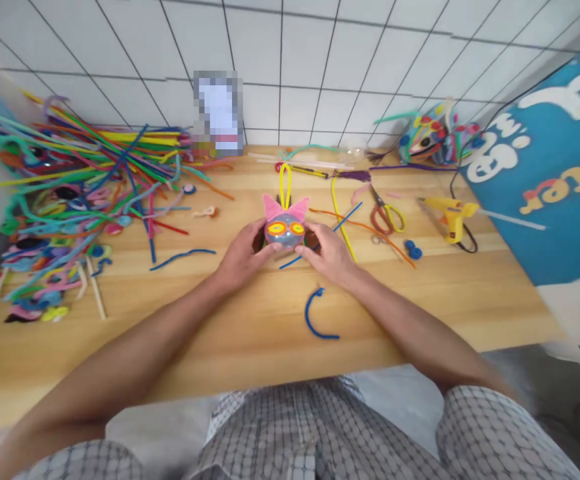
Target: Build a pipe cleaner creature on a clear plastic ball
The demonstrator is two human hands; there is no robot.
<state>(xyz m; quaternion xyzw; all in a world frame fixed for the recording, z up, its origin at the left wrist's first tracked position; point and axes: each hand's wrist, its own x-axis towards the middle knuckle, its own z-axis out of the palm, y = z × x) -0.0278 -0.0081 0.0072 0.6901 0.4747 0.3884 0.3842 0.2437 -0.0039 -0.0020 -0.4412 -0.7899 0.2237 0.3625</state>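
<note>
Between my two hands is a round grey ornament (285,237) with pink pointed ears, orange-and-yellow eyes and a yellow loop standing up on top. My left hand (246,252) grips its left side, thumb at the lower front. On the other side my right hand (329,251) grips it the same way. The far fingers of both hands are partly hidden behind it. A short blue pipe cleaner (290,263) lies beneath, by my right thumb. Nearer to me rests a curved blue pipe cleaner (309,316) with a small knotted end.
Heaped pipe cleaners (120,153) and craft bits cover the left side. On the right lie scissors (389,219), blue pompoms (413,250) and a yellow glue gun (454,219) with its cord. A cutter (310,172) lies behind the ornament. A colourful craft piece (427,141) stands at the back right.
</note>
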